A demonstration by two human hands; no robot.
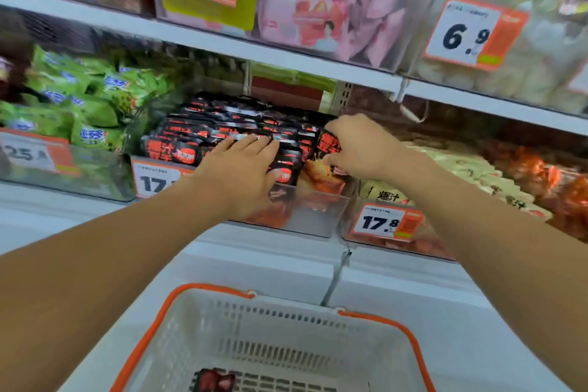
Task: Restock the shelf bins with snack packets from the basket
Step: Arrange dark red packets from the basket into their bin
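Observation:
A clear shelf bin [318,216] in the middle holds rows of black-and-red snack packets [222,124]. My left hand [241,169] lies flat on the front packets, fingers straight, pressing them. My right hand [356,146] grips one black-and-red packet [327,153] upright at the bin's right end, fingers curled over its top edge. Below, the white basket [366,347] with an orange rim holds one dark red packet [216,380] at its bottom.
A bin of green packets [79,105] stands to the left, a bin of pale and orange packets [477,175] to the right. Price tags [386,222] hang on the bin fronts. An upper shelf [222,44] carries pink packs. A white ledge [254,258] lies below.

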